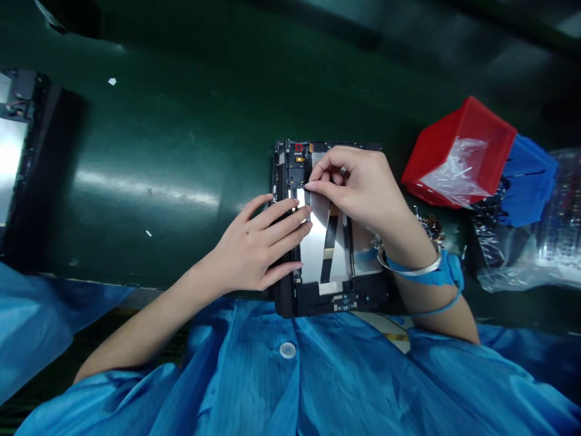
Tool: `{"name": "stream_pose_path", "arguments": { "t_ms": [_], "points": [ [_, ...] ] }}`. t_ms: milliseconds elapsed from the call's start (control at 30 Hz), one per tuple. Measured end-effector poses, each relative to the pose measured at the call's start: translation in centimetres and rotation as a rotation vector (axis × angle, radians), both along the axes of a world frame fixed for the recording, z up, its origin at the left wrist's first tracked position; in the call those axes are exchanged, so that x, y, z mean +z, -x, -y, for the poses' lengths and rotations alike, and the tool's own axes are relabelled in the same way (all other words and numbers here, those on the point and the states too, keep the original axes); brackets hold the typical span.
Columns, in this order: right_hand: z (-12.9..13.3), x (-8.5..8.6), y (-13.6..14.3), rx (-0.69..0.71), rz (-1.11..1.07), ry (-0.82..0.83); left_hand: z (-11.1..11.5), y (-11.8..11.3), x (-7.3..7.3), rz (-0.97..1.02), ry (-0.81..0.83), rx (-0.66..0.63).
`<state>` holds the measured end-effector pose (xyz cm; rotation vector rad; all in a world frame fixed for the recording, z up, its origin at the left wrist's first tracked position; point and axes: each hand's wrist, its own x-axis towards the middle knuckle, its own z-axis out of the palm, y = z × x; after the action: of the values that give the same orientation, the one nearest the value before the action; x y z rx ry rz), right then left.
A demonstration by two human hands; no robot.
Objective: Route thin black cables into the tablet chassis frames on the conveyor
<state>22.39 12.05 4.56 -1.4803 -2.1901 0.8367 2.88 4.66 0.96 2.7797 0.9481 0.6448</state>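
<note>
An opened tablet-like device [313,254] lies in front of me, its silver inner plate, black frame and small circuit parts exposed. A dark flat ribbon cable [330,245] runs along the plate. My left hand [265,242] rests on the device's left side, fingers stretched out and spread over the edge. Over the upper part, my right hand [354,181] has thumb and forefinger pinched together at the inner edge of the plate; whatever is between the fingertips is too small to make out. A bracelet and a blue wrist strap [422,275] sit on my right wrist.
At the right stand a red bin [490,130] with clear plastic bags and a blue bin [535,181] with dark parts. Clear plastic packaging [563,224] lies beside them. Another opened device [18,151] is at the far left. White scraps [112,81] dot the green table [181,139].
</note>
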Motion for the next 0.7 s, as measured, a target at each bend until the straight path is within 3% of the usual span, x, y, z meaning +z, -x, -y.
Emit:
{"name": "stream_pose_path", "arguments": {
  "t_ms": [300,533,700],
  "points": [
    [0.2,-0.7,-0.4,0.084,0.076,-0.120,0.0,-0.3,-0.3,-0.035,-0.003,-0.004],
    [3.8,-0.7,-1.9,0.121,0.298,-0.504,0.2,-0.6,-0.2,-0.005,0.031,0.041],
    [4.6,-1.8,-1.6,0.185,0.417,-0.501,0.0,-0.7,-0.4,0.043,0.057,0.049]
  ]
}}
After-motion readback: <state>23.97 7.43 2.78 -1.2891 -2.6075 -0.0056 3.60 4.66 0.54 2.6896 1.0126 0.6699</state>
